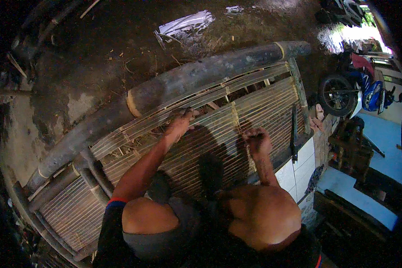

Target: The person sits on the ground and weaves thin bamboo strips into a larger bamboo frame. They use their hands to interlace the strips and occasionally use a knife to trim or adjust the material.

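A bamboo bench with a slatted seat [272,105] lies in front of me, its thin pale strips running lengthwise. My left hand [181,123] is over the gap between the strips near the far side, its thumb and fingers apart; the fingertips are dark and partly hidden. To its right, my right hand [259,142] is closed low over the strips, fingers curled; what they hold, if anything, is hidden. A pale cross strip [235,115] runs between the two hands. Several loose strips [210,94] cross the opening beyond them.
A thick bamboo pole [183,80] forms the bench's far edge. A long dark tool, knife-like, [294,134] lies at the right end. White floor tiles [303,154] and a blue motorcycle [373,94] are to the right. Beyond the pole, dark dirt floor [102,58] holds scraps.
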{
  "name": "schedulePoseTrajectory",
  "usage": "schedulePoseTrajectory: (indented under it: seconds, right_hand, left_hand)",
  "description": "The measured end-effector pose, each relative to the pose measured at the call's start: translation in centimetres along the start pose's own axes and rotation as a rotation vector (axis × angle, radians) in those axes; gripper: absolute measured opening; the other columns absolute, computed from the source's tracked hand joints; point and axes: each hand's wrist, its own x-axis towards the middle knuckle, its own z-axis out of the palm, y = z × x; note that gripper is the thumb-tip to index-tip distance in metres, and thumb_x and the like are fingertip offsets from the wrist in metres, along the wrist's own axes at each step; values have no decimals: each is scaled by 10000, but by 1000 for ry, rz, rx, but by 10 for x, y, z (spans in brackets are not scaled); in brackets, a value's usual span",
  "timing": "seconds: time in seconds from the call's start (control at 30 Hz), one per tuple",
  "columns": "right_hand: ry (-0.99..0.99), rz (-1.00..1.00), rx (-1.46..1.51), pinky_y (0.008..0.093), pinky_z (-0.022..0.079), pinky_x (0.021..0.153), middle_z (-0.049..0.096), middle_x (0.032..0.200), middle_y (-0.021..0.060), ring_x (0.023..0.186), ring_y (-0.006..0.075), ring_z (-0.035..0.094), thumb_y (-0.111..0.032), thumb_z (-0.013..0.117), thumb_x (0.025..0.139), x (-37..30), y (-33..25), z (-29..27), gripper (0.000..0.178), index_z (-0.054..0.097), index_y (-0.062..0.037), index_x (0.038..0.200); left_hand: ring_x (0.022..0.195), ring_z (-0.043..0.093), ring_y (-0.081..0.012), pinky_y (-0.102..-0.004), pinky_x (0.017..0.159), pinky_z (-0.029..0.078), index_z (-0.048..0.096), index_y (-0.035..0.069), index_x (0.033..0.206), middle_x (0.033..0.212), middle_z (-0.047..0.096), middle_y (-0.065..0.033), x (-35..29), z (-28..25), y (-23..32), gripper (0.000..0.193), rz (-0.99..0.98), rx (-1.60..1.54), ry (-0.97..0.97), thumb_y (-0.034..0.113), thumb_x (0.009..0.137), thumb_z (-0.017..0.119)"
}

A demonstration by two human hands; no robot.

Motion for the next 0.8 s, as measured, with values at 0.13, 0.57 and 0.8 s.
schedulePoseTrajectory:
  seconds: [0.13,0.57,0.8]
  right_hand:
    - [44,15,31,290,318,470,345,623,-38,502,128,323,-294,538,937,7,-51,-57,207,509,-177,769]
    - [97,-1000,-1771,465,480,723,586,975,181,820,332,575,-240,576,942,28,-39,-41,279,597,-66,1158]
    - [-832,-652,-1486,411,534,763,665,1021,212,882,340,658,-183,602,928,1,96,107,364,543,-26,1251]
  left_hand:
    - [1143,576,-258,-386,950,482,603,84,1269,1224,634,-115,-4,-15,-19,513,83,-174,42,466,1033,356]
    - [1038,619,-284,-377,991,423,705,16,1052,1050,693,-172,-79,-51,30,820,198,-112,66,565,1015,97]
    - [996,590,-297,-371,951,426,659,-34,1095,1015,640,-175,-124,-32,12,578,471,9,284,424,1052,308]
